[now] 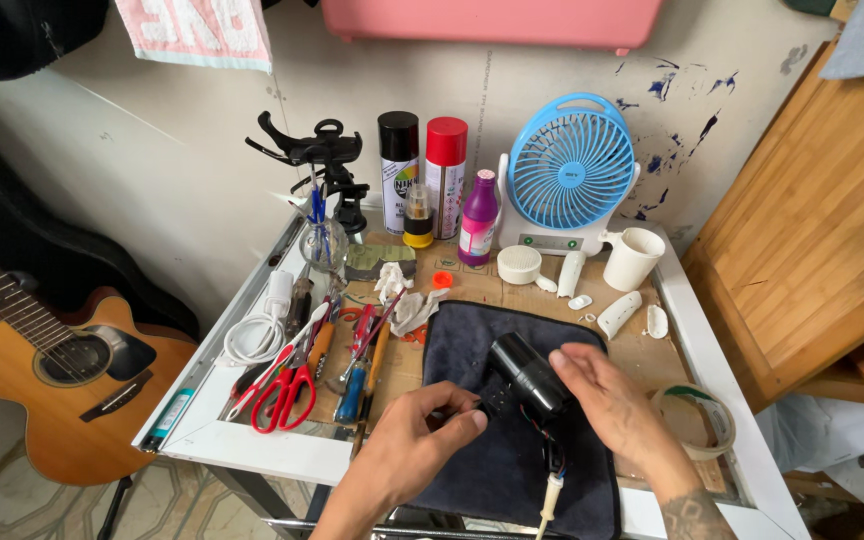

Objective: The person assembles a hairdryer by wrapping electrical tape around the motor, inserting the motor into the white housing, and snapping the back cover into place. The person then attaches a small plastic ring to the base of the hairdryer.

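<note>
Over a dark blue cloth [462, 340] on the table, both my hands grip a black cylindrical motor part [524, 372] with wires and a white cord [550, 490] hanging from it. My left hand [422, 435] pinches its lower left side. My right hand [607, 400] wraps its right end from above. White plastic shell pieces [617, 312] lie on the brown board behind the cloth, to the right.
Red scissors [287, 392], screwdrivers and pliers [357, 360] lie left of the cloth. At the back stand two spray cans [422, 170], a purple bottle [478, 218], a blue fan [569, 172] and a white cup [632, 257]. A tape roll [714, 410] lies right; a guitar [52, 370] leans left.
</note>
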